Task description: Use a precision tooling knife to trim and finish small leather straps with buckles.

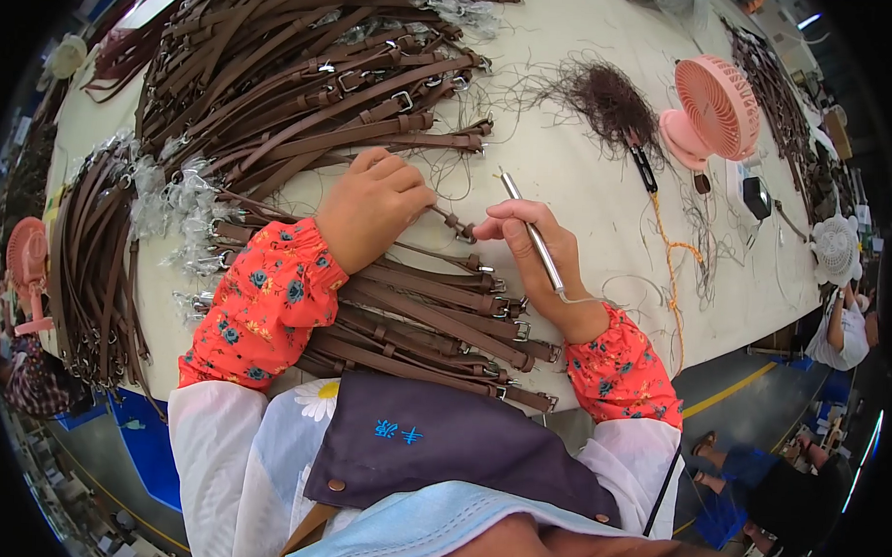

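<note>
My left hand is closed on a thin brown leather strap, whose free end with a small keeper loop points toward my right hand. In my right hand lies a slim silver pen-shaped tool with a thin cord at its lower end. Its narrow tip points up and away, apart from the strap. My right thumb and index finger are close to the strap's end; whether they touch it I cannot tell. Below both hands lies a row of brown buckled straps, partly under my left forearm.
A large heap of brown buckled straps covers the far left, some with clear plastic wrap. Further right are a tangle of dark threads, black thread snips on an orange cord, and a pink fan. The pale table ends at right.
</note>
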{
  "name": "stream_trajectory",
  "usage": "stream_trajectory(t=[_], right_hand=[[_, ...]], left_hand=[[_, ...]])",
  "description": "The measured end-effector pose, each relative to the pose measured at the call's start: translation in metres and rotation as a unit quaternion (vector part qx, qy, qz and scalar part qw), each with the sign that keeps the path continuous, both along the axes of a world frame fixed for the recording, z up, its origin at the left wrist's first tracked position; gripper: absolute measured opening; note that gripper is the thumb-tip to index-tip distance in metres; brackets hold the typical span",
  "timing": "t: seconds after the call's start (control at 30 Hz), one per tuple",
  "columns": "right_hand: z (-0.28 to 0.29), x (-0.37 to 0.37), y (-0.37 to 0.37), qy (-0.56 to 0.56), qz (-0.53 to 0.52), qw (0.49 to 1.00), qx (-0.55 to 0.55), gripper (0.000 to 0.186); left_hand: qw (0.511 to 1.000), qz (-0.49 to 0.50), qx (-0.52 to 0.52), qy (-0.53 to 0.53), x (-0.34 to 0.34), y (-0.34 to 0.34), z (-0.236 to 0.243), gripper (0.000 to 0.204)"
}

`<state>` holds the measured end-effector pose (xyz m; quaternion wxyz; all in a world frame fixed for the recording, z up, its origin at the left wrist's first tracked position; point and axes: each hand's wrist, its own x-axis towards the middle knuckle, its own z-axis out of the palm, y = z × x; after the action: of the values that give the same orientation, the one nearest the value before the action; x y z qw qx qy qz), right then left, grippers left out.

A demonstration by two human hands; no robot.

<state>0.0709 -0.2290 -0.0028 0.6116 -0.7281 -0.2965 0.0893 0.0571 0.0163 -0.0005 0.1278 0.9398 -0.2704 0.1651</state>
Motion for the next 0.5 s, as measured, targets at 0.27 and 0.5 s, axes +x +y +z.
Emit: stream_trajectory(t=[0.27, 0.5], right_hand=[[-0.007, -0.002, 0.003, 0.023, 0.029, 0.999, 0.005, 0.023], [-0.004, 0.006, 0.001, -0.039, -0.017, 0.996, -0.074, 0.023]], left_hand=[[0.993, -0.096, -0.069, -0.022, -0.013, -0.015, 0.003, 0.025], [0.983, 0.063, -0.077, 0.153, -0.004, 0.004, 0.012, 0.027]])
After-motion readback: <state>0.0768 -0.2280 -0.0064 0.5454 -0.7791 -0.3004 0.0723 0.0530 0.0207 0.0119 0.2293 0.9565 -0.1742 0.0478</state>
